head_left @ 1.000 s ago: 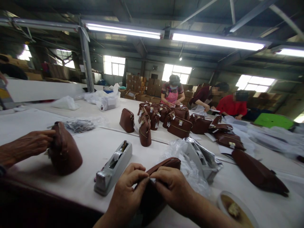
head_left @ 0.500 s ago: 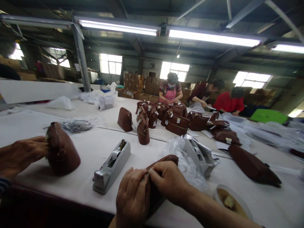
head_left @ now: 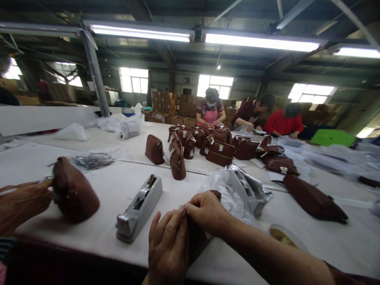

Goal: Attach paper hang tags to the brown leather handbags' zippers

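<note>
Brown leather bag [head_left: 199, 237] is at the near edge of the white worktop [head_left: 103, 194], beside the grey tape dispenser [head_left: 141, 209]. Left hand [head_left: 168, 245] rests long fingers along it, grip I cannot tell; right hand [head_left: 209, 211] pinches its top edge.

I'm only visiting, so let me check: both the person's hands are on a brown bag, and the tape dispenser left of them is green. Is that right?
Not quite: the head view shows the tape dispenser is grey, not green. It does stand left of the left hand and right hand, both on a brown bag.
</note>
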The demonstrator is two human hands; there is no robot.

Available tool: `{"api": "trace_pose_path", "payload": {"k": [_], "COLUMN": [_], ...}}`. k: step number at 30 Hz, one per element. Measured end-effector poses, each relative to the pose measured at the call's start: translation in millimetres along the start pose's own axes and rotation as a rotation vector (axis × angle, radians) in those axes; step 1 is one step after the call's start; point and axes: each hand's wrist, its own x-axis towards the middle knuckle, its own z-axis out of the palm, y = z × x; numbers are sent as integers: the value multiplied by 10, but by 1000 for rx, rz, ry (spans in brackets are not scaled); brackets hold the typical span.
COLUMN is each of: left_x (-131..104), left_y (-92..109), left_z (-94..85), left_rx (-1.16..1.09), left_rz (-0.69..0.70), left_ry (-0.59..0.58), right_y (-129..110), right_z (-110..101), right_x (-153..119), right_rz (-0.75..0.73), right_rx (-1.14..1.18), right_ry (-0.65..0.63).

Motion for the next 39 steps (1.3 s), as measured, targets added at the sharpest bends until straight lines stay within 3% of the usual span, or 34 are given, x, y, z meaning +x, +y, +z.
{"api": "trace_pose_path", "payload": {"k": [5, 10, 16, 20, 24, 29, 34, 39], "left_x": [-22, 66, 231, 296, 341, 376, 321, 291], "left_y": [-27, -118, -66, -5, -6, 27, 9, -6], "left_z": [-94, -135, -95, -96, -95, -91, -150, -234], "left_rx": [-188, -317, -248, -143, -228, -198, -362, -387], "left_rz": [-54, -361, -262, -236, -318, -343, -435, -536], "left_ry": [-19, 59, -5, 16, -54, -116, -233, -328], "right_y": [-9, -22, 34, 58, 59, 225, 463, 445], "right_z": [-23, -30, -12, 17, -50, -200, -210, -166], "right_x": [12, -5, -80, -198, -331, -457, -563, -642], "right_rz": [29, 25, -65, -252, -485, -459, -495, -603], "right_rx": [16, 19, 12, -75, -123, -78, -22, -29], "right_ry": [-21, -31, 13, 95, 101, 236, 312, 313]}}
